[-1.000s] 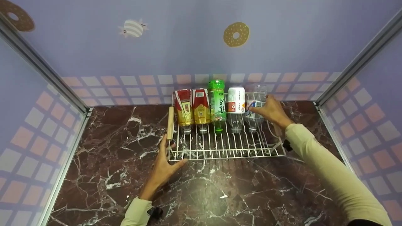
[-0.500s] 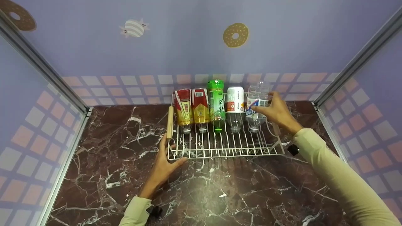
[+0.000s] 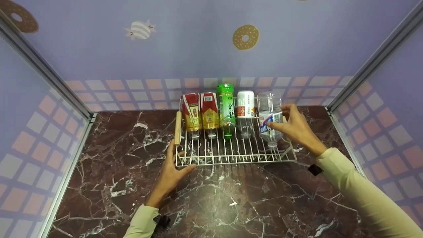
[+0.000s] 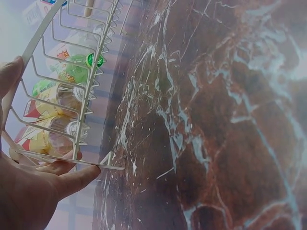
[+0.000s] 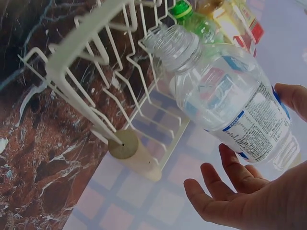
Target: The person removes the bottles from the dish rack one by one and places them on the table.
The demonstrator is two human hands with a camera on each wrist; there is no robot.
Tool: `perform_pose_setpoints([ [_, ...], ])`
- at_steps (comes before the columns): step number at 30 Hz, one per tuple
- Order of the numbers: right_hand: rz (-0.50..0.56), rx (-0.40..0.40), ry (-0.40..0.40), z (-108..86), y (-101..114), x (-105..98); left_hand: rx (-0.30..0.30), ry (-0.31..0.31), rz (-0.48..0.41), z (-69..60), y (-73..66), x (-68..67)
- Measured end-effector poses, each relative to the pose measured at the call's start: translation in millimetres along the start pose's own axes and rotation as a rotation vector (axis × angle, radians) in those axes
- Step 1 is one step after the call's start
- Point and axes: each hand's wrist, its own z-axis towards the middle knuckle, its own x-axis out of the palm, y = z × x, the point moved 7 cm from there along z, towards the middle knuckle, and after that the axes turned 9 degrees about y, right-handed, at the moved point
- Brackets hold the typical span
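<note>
A white wire rack (image 3: 236,163) with wooden side handles holds a row of upside-down bottles. My left hand (image 3: 172,175) grips the rack's front left corner; in the left wrist view its thumb and fingers (image 4: 79,181) lie around the wire frame. Between the thumb and fingers of my right hand (image 3: 297,129) is a clear bottle (image 3: 271,127) with a blue and white label, tilted neck-down at the row's right end. The right wrist view shows that bottle (image 5: 230,103) uncapped, pinched by the right hand (image 5: 254,191), with some fingers spread off it.
Left of the clear bottle stand a white-labelled bottle (image 3: 246,105), a green bottle (image 3: 226,109) and two red and yellow bottles (image 3: 210,114). The rack sits on a dark marbled surface (image 3: 115,172), against a purple wall (image 3: 191,49), with side panels at left and right.
The clear bottle in my right hand has come toward the rack's front, its neck now lower than its neighbours', and has separated from the white-labelled bottle. My left hand has barely moved.
</note>
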Motion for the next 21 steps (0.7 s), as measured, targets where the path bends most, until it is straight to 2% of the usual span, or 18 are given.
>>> perform_pose_setpoints([
  [8,-0.020,-0.063,-0.019,-26.3,12,5,-0.017,-0.016,0.023,-1.3,-3.7,0.2],
  [21,-0.023,-0.142,-0.038,-63.2,21,17,-0.024,-0.029,-0.016,-4.0,-4.5,-1.3],
])
